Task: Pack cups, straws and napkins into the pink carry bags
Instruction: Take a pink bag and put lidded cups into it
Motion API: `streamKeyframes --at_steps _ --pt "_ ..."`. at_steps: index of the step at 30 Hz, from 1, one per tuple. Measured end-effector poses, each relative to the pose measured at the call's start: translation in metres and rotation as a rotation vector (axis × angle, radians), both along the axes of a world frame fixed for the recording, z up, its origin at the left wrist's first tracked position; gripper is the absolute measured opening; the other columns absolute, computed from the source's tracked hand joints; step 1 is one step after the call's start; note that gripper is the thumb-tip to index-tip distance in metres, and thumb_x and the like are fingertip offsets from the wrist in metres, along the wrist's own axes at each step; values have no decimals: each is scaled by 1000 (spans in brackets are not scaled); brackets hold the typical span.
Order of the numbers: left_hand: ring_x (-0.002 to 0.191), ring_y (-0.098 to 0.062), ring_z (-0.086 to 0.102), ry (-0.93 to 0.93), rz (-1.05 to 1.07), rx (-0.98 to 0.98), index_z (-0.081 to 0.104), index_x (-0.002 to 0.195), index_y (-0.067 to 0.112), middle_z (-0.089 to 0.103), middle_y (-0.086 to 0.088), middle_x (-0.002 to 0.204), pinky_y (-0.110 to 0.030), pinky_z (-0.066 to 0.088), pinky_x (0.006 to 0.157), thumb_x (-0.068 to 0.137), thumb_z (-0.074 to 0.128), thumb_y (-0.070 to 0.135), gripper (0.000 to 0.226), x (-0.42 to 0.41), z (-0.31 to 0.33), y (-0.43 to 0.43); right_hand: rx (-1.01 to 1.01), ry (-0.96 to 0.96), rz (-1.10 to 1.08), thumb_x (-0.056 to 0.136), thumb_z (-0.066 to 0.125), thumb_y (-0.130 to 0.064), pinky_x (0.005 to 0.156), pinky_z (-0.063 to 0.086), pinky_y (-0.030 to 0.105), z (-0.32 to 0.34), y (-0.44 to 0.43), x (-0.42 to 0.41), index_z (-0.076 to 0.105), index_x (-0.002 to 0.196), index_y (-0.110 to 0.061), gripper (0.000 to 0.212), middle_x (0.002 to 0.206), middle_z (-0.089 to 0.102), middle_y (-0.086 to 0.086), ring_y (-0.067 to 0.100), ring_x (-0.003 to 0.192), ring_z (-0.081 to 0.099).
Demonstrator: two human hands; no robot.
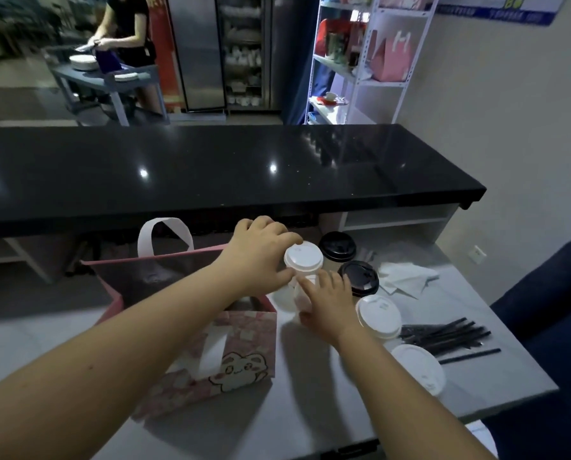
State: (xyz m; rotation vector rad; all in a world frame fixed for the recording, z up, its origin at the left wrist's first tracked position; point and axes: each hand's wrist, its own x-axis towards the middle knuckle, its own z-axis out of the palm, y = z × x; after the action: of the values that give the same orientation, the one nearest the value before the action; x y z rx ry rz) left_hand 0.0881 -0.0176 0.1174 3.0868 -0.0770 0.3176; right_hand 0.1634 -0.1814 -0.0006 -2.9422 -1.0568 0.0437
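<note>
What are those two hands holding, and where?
The left hand grips a white-lidded cup around its lid rim. The right hand grips a second cup, blurred, by its side.

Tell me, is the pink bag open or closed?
Open. The pink bag gapes wide, its dark inside showing between the two sides.

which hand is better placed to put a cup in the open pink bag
Left, likely: the left hand grips the white-lidded cup beside the pink bag; the right hand holds a second cup farther off.

The bag (244,336) is showing pink checks and a cartoon animal; the lids (303,257) are showing white or black, straws (443,333) black, napkins (407,277) white.
</note>
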Motion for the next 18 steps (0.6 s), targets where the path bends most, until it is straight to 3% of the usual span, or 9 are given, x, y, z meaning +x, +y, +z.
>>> streamKeyframes --at_steps 3,6,11,14,18 --pt "128 -18 36 -19 16 -15 49 133 37 53 11 130 -41 27 104 84 54 54 53 0 6 -2 149 57 68 76 68 -32 105 29 38 10 -6 -6 36 144 -30 74 141 35 11 32 127 32" --pt "127 -19 38 -72 63 -84 52 130 36 54 11 128 -42 30 103 83 59 50 49 -3 18 2 372 -24 109 68 76 -26 96 39 41 39 -9 -2 48 137 -27 75 136 40 12 34 121 38" --pt "122 -18 43 -83 196 -169 60 119 36 57 9 116 -44 39 99 81 65 46 39 -17 40 27 382 -157 220 71 77 -27 103 31 44 93 21 14 42 141 -30 78 143 30 11 31 130 24" --pt "121 -17 44 -87 276 -182 59 121 38 57 10 119 -44 40 99 80 67 47 43 -37 43 44 454 -155 260 74 73 -21 104 31 44 111 45 11 43 140 -30 73 146 30 10 30 132 22" --pt "118 -15 46 -76 323 -203 57 122 39 56 12 122 -40 42 98 82 67 45 42 -70 47 68 498 -188 299 78 72 -27 107 30 44 132 68 -4 44 141 -31 69 147 29 9 27 132 18"
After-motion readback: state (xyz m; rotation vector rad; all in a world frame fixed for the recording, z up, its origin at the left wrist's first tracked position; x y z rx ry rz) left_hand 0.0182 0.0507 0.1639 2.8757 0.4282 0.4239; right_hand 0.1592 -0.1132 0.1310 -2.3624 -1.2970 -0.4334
